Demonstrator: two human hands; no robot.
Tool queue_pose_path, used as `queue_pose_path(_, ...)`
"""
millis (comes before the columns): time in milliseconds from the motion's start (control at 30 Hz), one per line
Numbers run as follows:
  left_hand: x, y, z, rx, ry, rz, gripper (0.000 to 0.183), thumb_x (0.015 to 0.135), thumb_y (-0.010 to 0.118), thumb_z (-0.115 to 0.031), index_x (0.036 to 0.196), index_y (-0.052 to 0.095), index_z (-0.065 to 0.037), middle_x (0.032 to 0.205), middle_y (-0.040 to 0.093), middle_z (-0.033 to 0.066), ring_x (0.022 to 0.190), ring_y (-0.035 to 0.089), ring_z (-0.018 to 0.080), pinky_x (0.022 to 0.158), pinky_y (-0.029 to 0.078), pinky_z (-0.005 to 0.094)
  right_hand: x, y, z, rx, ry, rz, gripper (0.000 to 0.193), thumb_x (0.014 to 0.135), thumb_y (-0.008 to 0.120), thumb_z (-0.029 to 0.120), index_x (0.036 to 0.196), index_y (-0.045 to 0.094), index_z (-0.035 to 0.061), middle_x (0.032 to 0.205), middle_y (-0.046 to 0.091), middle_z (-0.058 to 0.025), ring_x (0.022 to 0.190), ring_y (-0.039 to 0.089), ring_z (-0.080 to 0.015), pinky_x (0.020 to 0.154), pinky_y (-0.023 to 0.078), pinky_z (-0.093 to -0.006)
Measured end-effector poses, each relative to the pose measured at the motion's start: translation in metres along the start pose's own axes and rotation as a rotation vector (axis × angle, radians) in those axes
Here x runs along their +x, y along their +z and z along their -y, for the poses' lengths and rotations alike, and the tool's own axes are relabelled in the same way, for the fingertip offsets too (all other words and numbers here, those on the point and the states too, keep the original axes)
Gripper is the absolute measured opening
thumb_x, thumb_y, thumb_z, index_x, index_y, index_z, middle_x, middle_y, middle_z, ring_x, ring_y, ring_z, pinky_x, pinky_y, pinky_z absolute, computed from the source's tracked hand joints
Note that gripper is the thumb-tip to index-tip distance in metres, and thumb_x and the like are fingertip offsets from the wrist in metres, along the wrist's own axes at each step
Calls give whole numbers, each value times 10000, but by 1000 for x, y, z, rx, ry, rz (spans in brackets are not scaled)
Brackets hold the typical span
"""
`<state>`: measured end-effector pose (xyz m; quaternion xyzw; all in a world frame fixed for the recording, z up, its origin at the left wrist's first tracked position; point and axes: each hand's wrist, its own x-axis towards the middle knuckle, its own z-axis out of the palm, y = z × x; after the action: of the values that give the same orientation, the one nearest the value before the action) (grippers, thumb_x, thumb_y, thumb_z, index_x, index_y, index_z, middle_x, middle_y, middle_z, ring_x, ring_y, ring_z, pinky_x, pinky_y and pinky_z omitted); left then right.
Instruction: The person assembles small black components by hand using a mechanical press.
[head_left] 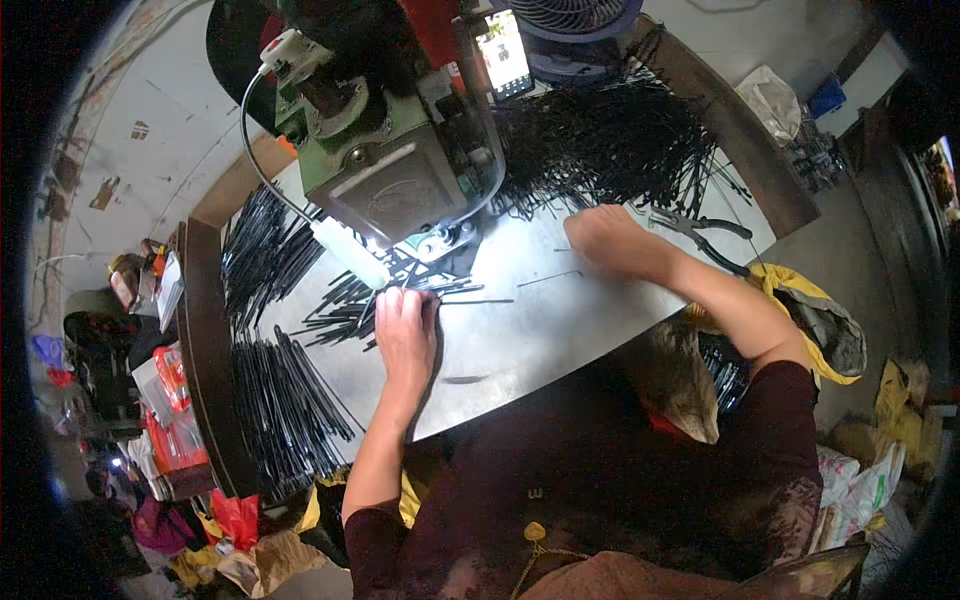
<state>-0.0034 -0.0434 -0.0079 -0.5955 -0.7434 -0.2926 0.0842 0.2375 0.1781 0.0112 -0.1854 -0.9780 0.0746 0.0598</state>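
My left hand (404, 325) is just in front of the green press-like machine (385, 165), its fingers closed. A thin black rod (480, 301) runs out to the right from between its thumb and fingers. Beside it, under the machine head, lies a loose heap of black rods (345, 312). My right hand (612, 240) is curled closed at the near edge of a large tangled pile of black rods (600, 140); its fingertips are hidden, so what they grip cannot be seen. Single rods (550, 277) lie on the metal tabletop (540, 325) between my hands.
Dark-handled pliers (715, 235) lie right of my right hand. Neater rod bundles (285, 405) fill the table's left side, by a raised edge (205, 370). A white lamp (350, 255) hangs low near the machine. Behind stand a lit phone (503, 55) and a fan (570, 20).
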Motion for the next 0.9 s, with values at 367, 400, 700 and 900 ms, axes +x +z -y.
queue_pose_path(367, 1, 5, 2, -131, -27, -33, 136, 788, 638, -32, 907, 573, -30, 889, 563, 135, 854, 523, 309, 750, 429, 395, 15, -10, 25, 298, 309, -34, 146, 704, 539, 126, 755, 585, -3, 688, 610, -224, 641, 596, -390, 630, 485, -436)
queue_pose_path(400, 1, 5, 2, -129, -27, -33, 136, 788, 638, -32, 907, 573, -30, 889, 563, 135, 854, 523, 309, 750, 429, 395, 14, -5, 27, 409, 270, -172, 149, 721, 552, 118, 804, 598, 3, 668, 613, -185, 595, 596, -333, 585, 488, -394)
queue_pose_path(700, 10, -1, -11, -284, -25, -89, 180, 767, 672, -8, 936, 617, -31, 797, 568, 117, 737, 549, 267, 649, 441, 354, 19, 14, 85, 940, 271, -107, 239, 897, 547, 147, 1099, 601, 30, 789, 640, -91, 705, 635, -165, 546, 508, -298)
queue_pose_path(900, 12, -2, -38, -435, -93, -40, 192, 778, 681, -15, 955, 606, -7, 765, 571, 114, 668, 571, 228, 620, 461, 318, 29, 19, 106, 538, 27, -290, 234, 873, 590, 167, 1085, 606, 69, 877, 645, -174, 781, 628, -344, 670, 500, -406)
